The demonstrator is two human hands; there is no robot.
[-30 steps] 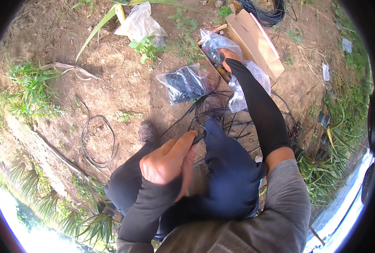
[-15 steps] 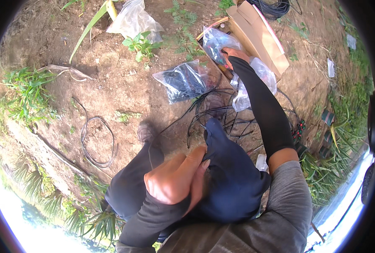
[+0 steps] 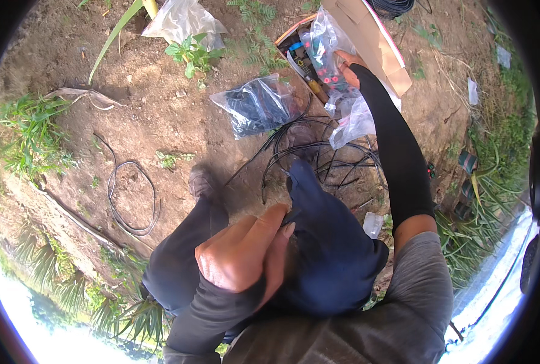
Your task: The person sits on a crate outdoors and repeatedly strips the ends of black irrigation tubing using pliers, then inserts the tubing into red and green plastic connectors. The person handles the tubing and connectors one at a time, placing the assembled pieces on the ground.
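Bare dirt ground with weeds. At six o'clock, left hand, fingers curled loosely around dark blue cloth. At one o'clock, cardboard box; right hand there, fingers pinching clear plastic bag. Centre: black cable tangle; bagged black cables at twelve.

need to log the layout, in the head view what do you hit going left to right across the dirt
grass clump → loop of black cable → shoe → clear bag of black parts → right hand reaching into the cardboard box → white scrap
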